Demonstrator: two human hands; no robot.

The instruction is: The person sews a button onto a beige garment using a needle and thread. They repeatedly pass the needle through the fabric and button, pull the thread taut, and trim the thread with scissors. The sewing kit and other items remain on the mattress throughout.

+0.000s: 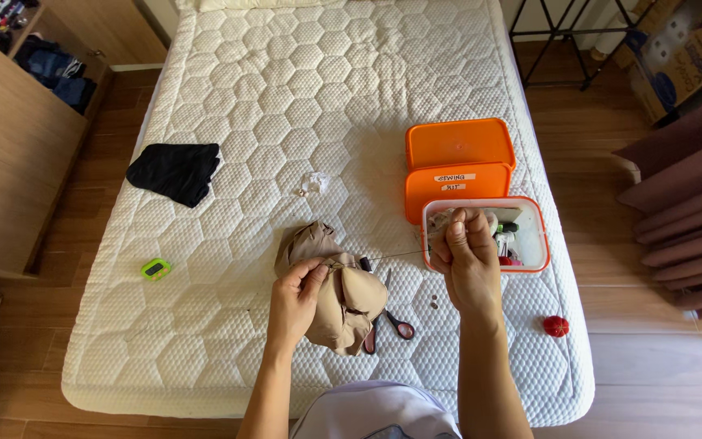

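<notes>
My left hand (296, 297) pinches a fold of a beige garment (343, 297) that lies bunched on the white quilted mattress (286, 97). My right hand (465, 252) is raised to the right of it, fingers closed on a thin thread (396, 255) drawn taut from the fabric. Whether a needle is in those fingers is too small to tell. A small dark button (365, 263) sits on the fabric where the thread begins. Red-handled scissors (392, 321) lie beside the garment, partly under it.
An open sewing box (530, 244) with an orange rim stands behind my right hand, an orange lid (458, 167) behind it. Nearby lie two small buttons (433, 303), a red pincushion (556, 326), a green timer (156, 269), black folded cloth (175, 171) and a clear bag (314, 184). A wooden shelf (10, 146) stands left.
</notes>
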